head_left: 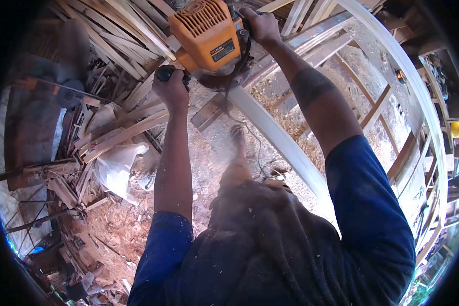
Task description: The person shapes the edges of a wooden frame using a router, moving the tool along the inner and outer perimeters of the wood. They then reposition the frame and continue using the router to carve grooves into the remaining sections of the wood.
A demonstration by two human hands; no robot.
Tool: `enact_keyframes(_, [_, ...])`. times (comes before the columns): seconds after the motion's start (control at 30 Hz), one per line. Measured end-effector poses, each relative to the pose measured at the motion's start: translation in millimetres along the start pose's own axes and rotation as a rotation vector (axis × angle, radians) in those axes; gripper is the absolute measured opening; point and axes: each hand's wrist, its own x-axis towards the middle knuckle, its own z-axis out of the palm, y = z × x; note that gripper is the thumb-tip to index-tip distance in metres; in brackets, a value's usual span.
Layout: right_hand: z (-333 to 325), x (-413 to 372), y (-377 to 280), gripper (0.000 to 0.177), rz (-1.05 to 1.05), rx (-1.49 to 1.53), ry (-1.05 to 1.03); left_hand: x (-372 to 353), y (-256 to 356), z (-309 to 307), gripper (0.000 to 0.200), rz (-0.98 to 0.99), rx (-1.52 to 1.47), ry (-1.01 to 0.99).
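Note:
An orange router (206, 35) with a dark label sits at the top of the view, over a long curved wooden frame. My left hand (172, 87) is closed round its black knob handle on the left side. On the other side, my right hand (263, 26) grips the right handle, whose knob is mostly hidden by the fingers. The router's base and bit are hidden beneath its body. A pale wooden rail (283, 137) of the frame runs from under the router toward my right side. A dark power cord (260, 153) hangs below the tool.
Thin wood strips (115, 30) are heaped at the upper left. A white plastic bag (118, 171) lies among scraps on the left. Sawdust and shavings (112, 229) cover the floor. My foot (238, 136) is below the router. A pale curved rail (418, 84) arcs along the right.

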Motion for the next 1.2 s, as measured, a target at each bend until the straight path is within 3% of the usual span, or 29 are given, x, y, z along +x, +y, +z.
enact_keyframes(0.07, [-15, -16, 3, 0.029, -0.026, -0.019, 0.005, -18, 6, -1, 0.013, -0.004, -0.009, -0.03])
enact_keyframes(0.17, [-64, -33, -22, 0.01, 0.094, 0.015, -0.107, -49, 25, -3, 0.013, -0.024, 0.002, -0.095])
enact_keyframes(0.27, [-73, -56, -17, 0.01, 0.084, -0.061, 0.049, -71, 22, -4, 0.011, -0.006, 0.018, -0.105])
enact_keyframes(0.4, [-108, -86, -9, 0.015, -0.05, -0.004, 0.002, -108, 34, -5, 0.009, -0.009, 0.037, -0.102])
enact_keyframes(0.5, [-119, -105, 4, 0.014, 0.022, 0.005, -0.014, -148, 75, 2, 0.01, 0.048, 0.075, -0.099])
enact_keyframes(0.6, [-150, -133, 6, 0.012, -0.04, 0.092, 0.037, -171, 72, 2, 0.012, -0.13, -0.008, -0.105])
enact_keyframes(0.7, [-166, -158, 14, 0.011, -0.015, 0.072, 0.1, -195, 69, 4, 0.009, 0.063, -0.023, -0.108])
enact_keyframes(0.8, [-206, -186, 12, 0.012, 0.006, -0.057, -0.015, -228, 79, 5, 0.009, -0.013, 0.005, -0.151])
enact_keyframes(0.83, [-215, -198, 13, 0.015, -0.012, -0.08, 0.033, -237, 81, 6, 0.008, -0.003, 0.005, -0.162])
enact_keyframes(0.93, [-235, -226, 17, 0.017, 0.126, -0.144, 0.027, -267, 94, 8, 0.008, 0.002, -0.006, -0.182])
enact_keyframes(1.03, [-267, -253, 17, 0.019, 0.104, -0.151, -0.029, -304, 115, 7, 0.01, -0.058, -0.037, -0.194])
enact_keyframes(1.2, [-322, -316, 29, 0.026, 0.208, -0.002, 0.027, -361, 136, 14, 0.017, -0.084, -0.087, -0.278])
